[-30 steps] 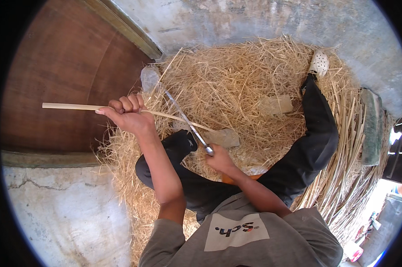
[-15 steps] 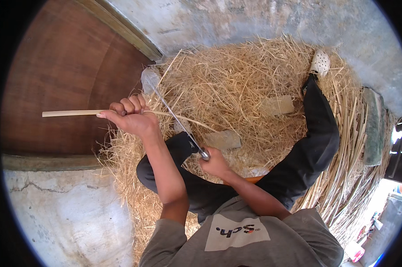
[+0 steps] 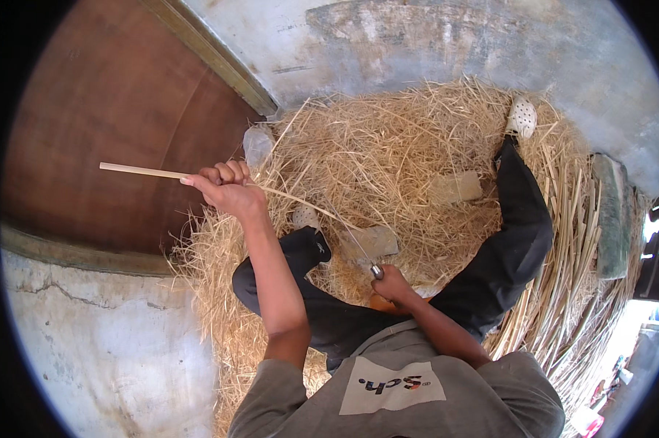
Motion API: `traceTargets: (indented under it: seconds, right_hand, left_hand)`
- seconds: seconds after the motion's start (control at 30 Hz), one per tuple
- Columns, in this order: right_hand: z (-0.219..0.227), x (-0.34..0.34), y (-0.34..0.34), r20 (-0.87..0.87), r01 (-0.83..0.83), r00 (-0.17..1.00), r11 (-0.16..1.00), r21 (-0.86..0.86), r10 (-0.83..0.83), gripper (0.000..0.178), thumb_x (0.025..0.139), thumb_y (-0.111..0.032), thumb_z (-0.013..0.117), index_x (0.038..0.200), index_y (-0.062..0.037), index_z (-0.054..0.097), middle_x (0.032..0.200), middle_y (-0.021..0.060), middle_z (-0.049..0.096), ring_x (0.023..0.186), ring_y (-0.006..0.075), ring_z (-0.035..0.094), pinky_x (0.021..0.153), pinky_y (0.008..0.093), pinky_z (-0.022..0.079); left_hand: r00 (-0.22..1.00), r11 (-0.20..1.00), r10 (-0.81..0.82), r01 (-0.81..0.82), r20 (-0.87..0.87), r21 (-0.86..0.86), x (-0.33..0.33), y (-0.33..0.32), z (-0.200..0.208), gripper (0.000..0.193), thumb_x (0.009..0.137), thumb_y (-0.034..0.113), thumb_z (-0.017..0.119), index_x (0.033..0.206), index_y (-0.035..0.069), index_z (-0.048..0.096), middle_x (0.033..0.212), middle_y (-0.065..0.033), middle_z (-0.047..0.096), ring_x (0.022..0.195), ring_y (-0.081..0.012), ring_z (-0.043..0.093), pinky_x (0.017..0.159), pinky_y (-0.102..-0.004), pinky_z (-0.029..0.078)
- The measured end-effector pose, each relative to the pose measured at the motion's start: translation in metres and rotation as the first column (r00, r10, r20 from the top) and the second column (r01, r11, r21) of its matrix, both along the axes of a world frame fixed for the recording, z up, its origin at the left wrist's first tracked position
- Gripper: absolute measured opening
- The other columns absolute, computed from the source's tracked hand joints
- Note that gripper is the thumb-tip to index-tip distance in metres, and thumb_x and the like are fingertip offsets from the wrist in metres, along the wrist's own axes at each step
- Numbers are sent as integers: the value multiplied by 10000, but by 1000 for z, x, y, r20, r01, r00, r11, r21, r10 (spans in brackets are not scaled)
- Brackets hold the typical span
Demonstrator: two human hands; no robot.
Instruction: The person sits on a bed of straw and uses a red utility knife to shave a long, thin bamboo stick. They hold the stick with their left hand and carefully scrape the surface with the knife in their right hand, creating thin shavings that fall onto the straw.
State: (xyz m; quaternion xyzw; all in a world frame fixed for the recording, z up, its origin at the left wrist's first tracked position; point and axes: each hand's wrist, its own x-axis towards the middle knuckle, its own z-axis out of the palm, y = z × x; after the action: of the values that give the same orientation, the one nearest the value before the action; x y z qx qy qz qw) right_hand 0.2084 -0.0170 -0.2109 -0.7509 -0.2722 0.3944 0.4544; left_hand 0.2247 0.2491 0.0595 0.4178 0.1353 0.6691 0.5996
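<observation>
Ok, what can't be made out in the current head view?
In the head view:
Part of the pale strip: wrapped inside the left hand.
Handle of the long-bladed tool: covered by the right hand.
Whether its blade touches the strip: too thin and faint.
Most of the orange object: hidden by the dark trousers.
Red-and-white item: too small, beside glare.

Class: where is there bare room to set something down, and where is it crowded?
The farther tan block has a mostly bare top, ringed by straw, left of the right trouser leg. Crowded: around the nearer block, knife and pale strip.
</observation>
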Motion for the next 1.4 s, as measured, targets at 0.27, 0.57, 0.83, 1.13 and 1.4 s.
traceTargets:
  seconds: [0.27,0.57,0.83,1.13,1.4]
  right_hand:
    - [134,-5,54,-166,61,986,967,247,-20,202,728,-110,591,897,-3,620,767,235,628,752,410,620,672,454,484]
    - [62,-20,38,-77,47,996,984,174,-34,113,753,-89,589,812,-4,544,635,137,532,572,232,483,583,389,428]
    - [60,-18,41,-126,158,981,984,84,-147,85,749,-88,579,775,-14,547,631,115,542,598,213,527,566,372,424]
    - [107,-14,48,-120,117,989,959,260,-88,143,738,-104,565,827,7,582,702,185,581,661,327,556,606,423,445]
    - [34,-15,42,-144,102,986,987,122,-84,109,733,-86,586,769,-5,522,608,92,493,569,178,438,558,357,402]
  left_hand:
    - [982,982,-185,186,48,-19,-3,-12,-4,557,962,607,385,645,166,266,540,38,159,475,-109,132,465,-279,142]
    - [992,992,-124,125,36,-29,-17,-4,-8,583,953,634,357,633,171,206,526,44,136,462,-104,114,446,-275,133]
    - [989,989,-143,144,38,-30,-6,-13,0,576,960,631,342,634,176,210,511,51,143,454,-98,119,437,-266,143]
    - [989,990,-134,136,62,-34,1,-19,-3,571,960,620,368,633,174,227,526,43,144,463,-102,121,444,-273,128]
    - [999,998,-8,11,50,-55,-1,-2,-3,566,962,615,373,636,174,233,520,41,149,467,-104,118,446,-273,125]
